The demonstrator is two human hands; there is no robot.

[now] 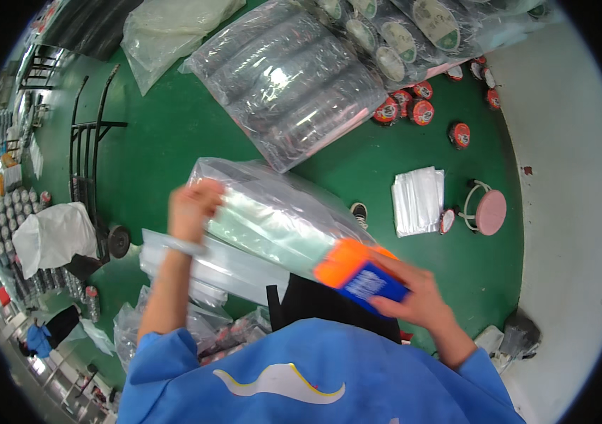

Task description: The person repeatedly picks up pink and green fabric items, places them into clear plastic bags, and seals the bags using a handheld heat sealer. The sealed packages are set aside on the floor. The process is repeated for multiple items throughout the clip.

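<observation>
A long package in clear plastic point(274, 217), with a pale green side, lies slantwise before my body. At its left end my left hand point(192, 209) has its fingers curled on the plastic; motion blurs them. My right hand point(417, 294) grips an orange and blue block-shaped object point(367, 281) that bears white writing. That object is against the package's right end, and blur hides its exact kind. Below the package, flat translucent plastic sheeting point(242, 270) extends to the left. Part of a dark shoe point(359, 212) shows beyond the package.
Plastic-wrapped dark rolls point(285, 74) lie ahead on the green floor point(173, 127). Red-ended rolls point(421, 112) stand by them. To the right are folded plastic bags point(418, 201) and a pink stool point(490, 212) near the wall. A black hand truck point(91, 127) lies left; a person point(41, 339) is farther off.
</observation>
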